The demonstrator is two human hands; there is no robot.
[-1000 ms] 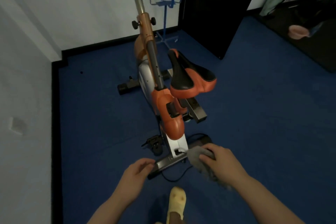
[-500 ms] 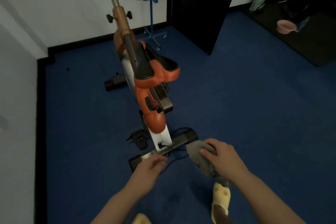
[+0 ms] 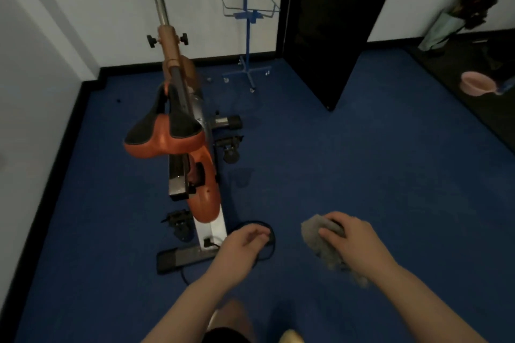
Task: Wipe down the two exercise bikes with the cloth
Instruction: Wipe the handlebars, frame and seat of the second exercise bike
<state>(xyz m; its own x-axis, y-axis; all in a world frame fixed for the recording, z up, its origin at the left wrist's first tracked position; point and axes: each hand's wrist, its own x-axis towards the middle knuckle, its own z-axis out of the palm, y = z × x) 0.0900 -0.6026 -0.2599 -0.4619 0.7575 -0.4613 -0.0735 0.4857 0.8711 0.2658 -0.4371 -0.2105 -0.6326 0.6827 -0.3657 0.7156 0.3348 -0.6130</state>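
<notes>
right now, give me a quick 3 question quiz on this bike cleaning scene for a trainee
1. True or false: the right hand holds the grey cloth.
2. Multiple choice: what stands against the back wall to the right of the exercise bike? A) a blue wheeled stand B) a red ladder C) a white fan
3. Fill in: the left hand holds nothing and hovers over the bike's rear ____ bar.

Key
1. True.
2. A, the blue wheeled stand.
3. Base.
</notes>
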